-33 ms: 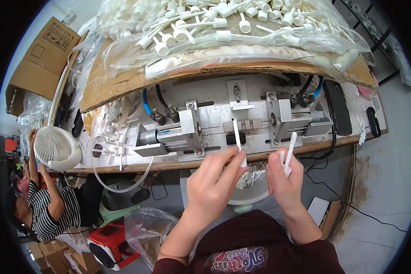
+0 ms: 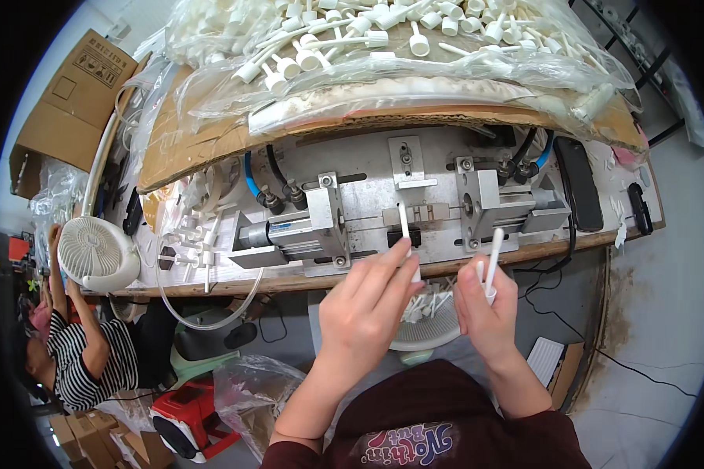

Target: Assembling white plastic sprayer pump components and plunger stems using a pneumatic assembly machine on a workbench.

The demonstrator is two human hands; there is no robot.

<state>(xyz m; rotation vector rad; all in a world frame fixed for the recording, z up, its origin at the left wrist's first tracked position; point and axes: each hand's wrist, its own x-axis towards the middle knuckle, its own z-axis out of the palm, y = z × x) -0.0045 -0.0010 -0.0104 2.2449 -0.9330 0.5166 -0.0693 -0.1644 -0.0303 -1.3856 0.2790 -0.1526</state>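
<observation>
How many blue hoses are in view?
2: one blue hose by the left metal unit, another by the right metal unit; more may be hidden under the cardboard.

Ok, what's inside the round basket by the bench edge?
White stick-like pieces lie in the visible part of the basket. The left hand hides part of its left side, the bench edge its far side; anything under the top pieces is covered.

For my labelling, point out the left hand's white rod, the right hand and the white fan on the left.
White rod (image 2: pixel 404 221): head view, its exposed shaft.
Right hand (image 2: pixel 488 311): head view, middle of the hand.
White fan (image 2: pixel 95 252): head view, its front grille.
</observation>
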